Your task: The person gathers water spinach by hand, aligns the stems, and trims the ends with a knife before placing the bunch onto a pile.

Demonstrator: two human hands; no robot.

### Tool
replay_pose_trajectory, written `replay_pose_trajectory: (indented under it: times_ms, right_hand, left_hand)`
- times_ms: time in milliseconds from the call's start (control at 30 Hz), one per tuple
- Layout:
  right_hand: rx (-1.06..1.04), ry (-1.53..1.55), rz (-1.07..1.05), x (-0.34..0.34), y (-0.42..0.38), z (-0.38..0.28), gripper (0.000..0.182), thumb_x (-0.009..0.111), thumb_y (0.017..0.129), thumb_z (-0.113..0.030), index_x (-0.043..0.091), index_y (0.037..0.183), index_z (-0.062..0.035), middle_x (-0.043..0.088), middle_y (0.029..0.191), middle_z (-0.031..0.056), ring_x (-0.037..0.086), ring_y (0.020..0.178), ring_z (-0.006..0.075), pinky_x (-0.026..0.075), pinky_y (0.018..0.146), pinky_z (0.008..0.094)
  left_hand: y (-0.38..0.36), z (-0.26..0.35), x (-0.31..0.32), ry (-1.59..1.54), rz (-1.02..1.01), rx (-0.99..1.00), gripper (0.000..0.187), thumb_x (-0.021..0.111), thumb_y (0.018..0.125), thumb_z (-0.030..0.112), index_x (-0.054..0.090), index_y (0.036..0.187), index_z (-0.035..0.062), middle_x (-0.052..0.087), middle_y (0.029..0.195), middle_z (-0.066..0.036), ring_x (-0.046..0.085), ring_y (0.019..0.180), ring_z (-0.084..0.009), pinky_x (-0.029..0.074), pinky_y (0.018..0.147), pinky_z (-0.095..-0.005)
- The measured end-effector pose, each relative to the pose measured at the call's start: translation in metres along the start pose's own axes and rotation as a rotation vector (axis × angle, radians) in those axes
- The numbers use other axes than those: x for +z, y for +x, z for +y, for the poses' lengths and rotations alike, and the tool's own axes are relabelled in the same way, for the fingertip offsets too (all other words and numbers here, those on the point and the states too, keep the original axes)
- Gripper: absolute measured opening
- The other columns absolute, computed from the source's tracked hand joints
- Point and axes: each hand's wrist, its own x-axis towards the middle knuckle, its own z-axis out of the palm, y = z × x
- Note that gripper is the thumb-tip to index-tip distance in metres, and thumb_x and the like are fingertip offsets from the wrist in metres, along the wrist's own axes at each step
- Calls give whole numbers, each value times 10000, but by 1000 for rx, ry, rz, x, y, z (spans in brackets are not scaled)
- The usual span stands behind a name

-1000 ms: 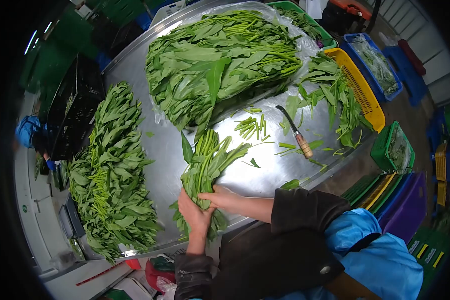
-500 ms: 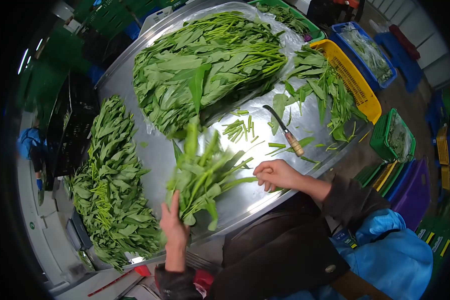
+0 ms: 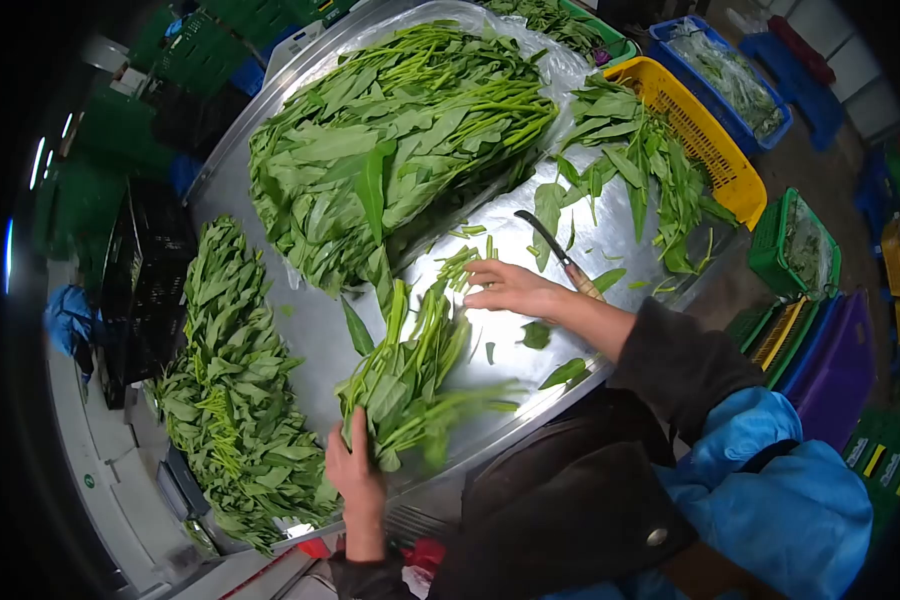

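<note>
My left hand (image 3: 358,468) is closed round the leafy lower part of a bunch of water spinach (image 3: 402,375), near the front edge of the metal table (image 3: 325,330). The stems point up and away from me, and a few blurred sprigs hang off to the right. My right hand (image 3: 510,292) has its fingers stretched out beside the upper stems, right by short cut stem pieces (image 3: 457,268). A curved knife with a wooden handle (image 3: 583,281) lies just beyond my right wrist, partly hidden by the forearm. Loose leaves (image 3: 565,372) are scattered nearby.
A large heap of greens (image 3: 400,140) on plastic sheeting covers the back. Another long pile (image 3: 235,390) lines the left. A yellow basket (image 3: 690,130), a blue crate (image 3: 725,90) and a green crate (image 3: 795,245) stand at the right. Another person (image 3: 70,320) is at far left.
My right hand has moved up and left from the front edge to the bunch's stems, its fingers straightening out. My left hand keeps hold of the bunch, now with stems gathered more upright.
</note>
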Motion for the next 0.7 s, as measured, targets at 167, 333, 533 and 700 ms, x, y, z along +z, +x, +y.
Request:
replay_pose_trajectory:
  times_ms: [167, 333, 533, 700]
  right_hand:
    - [-99, 370, -202, 43, 21, -19, 678, 764, 778, -267, 450, 1310, 14, 631, 1098, 136, 626, 928, 162, 499, 800, 266]
    - [106, 166, -116, 54, -3, 49, 530, 784, 760, -206, 556, 1208, -39, 638, 882, 59, 611, 769, 107, 476, 674, 227]
    - [109, -126, 127, 30, -18, 36, 702, 786, 734, -222, 467, 1327, -22, 682, 776, 59, 621, 703, 105, 462, 636, 217]
    - [-316, -400, 336, 19, -33, -21, 507, 730, 784, -354, 604, 1131, -6, 666, 907, 140, 640, 809, 194, 503, 727, 310]
  left_hand:
    - [-4, -3, 6, -62, 251, 33, 653, 681, 678, -2, 494, 1302, 44, 550, 1167, -242, 580, 1005, -405, 480, 857, -414]
    - [-19, 7, 44, -468, -36, -498, 905, 744, 698, 96, 252, 1456, 52, 574, 1174, -250, 591, 1036, -384, 460, 910, -376]
    - [-24, 16, 38, -489, -12, -469, 863, 725, 699, 51, 277, 1435, 1, 563, 1203, -259, 591, 1049, -388, 473, 877, -380]
    - [-13, 12, 12, -96, 169, -33, 758, 695, 673, 3, 366, 1350, -78, 586, 1045, -230, 572, 813, -407, 467, 687, -419]
